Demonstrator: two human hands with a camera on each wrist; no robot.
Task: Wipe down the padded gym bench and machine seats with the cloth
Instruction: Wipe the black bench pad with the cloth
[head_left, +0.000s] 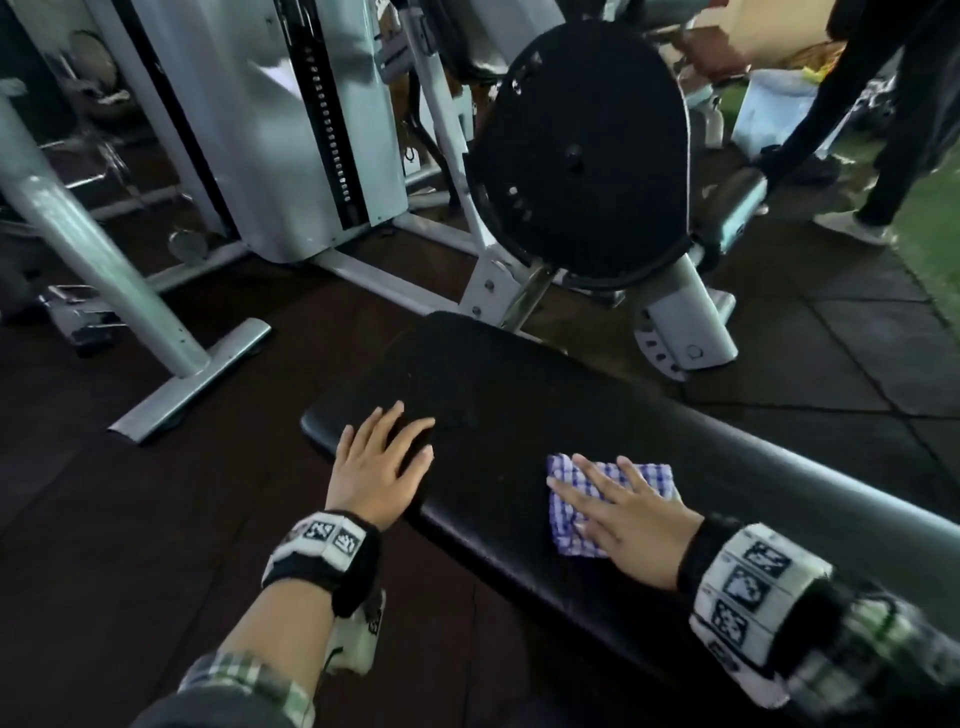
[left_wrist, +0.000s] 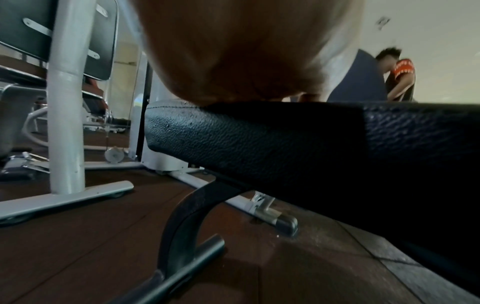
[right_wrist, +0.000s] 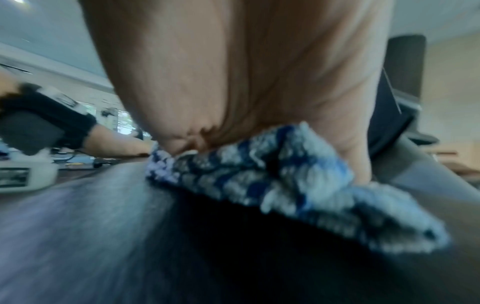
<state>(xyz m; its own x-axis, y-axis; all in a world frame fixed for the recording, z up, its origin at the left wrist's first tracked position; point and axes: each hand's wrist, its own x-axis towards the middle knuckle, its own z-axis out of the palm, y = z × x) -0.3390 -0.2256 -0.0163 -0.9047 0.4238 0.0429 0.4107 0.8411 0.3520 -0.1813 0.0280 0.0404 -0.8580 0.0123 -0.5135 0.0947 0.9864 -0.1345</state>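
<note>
My right hand (head_left: 631, 525) presses the checked cloth (head_left: 608, 501) flat, fingers straight, in the middle of the padded bench (head_left: 483, 374). My left hand (head_left: 382, 460) lies open near the end corner. I should keep even pressure and overlap the strokes toward that end.

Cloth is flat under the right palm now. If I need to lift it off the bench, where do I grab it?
Pinch the checked cloth at its near corner, which pokes out past the right hand, coming from above. It lies folded flat on the bench pad, so there is likely no edge to get under; the right wrist view shows that side slightly bunched.
</note>
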